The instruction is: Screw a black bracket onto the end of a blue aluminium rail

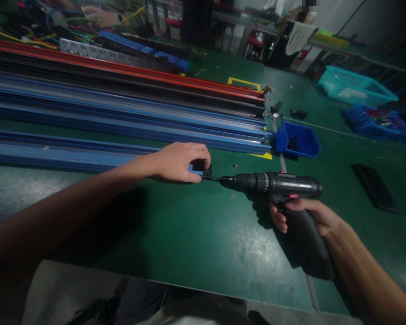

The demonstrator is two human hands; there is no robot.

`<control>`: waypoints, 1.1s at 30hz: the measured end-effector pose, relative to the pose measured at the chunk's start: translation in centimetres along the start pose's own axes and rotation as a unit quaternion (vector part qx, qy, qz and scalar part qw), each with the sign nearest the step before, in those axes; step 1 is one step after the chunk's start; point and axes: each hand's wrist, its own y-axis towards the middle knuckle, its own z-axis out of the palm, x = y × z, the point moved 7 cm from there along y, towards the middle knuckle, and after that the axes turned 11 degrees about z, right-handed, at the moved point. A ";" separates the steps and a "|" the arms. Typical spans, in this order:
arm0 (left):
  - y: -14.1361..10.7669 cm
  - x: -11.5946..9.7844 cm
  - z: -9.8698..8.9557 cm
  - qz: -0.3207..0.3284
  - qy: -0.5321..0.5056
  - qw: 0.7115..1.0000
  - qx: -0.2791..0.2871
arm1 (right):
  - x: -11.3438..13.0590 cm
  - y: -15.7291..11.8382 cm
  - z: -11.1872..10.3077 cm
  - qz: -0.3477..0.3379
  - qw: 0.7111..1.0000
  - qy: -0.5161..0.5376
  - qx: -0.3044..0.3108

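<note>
My left hand [181,162] is wrapped round the right end of a blue metal profile [71,153] lying on the green table. A small black end cap [207,172] shows at that end, just past my fingertips. In my right hand [307,212] is a black cordless drill [280,184], gripped by its handle and pointing left. Its long thin bit [219,178] reaches to the end cap; whether the tip sits in a screw cannot be made out. A tiny metal piece [235,166] lies on the table just above the bit.
Behind, several blue, black and red profiles [155,119] lie side by side. A blue bin [299,140] with dark parts stands by their ends. To the right are a black flat object [375,187], a blue tray [382,122] and a turquoise basket [355,85]. Another person's hand [101,17] is among wires.
</note>
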 end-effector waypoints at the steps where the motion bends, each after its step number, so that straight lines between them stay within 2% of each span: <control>1: 0.0 0.0 0.0 0.000 0.000 1.000 0.001 | 0.0 0.0 0.0 0.001 1.000 0.001 0.002; 33: 0.0 -0.1 -0.1 0.004 0.001 1.000 0.003 | -0.2 -0.1 -0.2 0.013 1.000 0.014 -0.019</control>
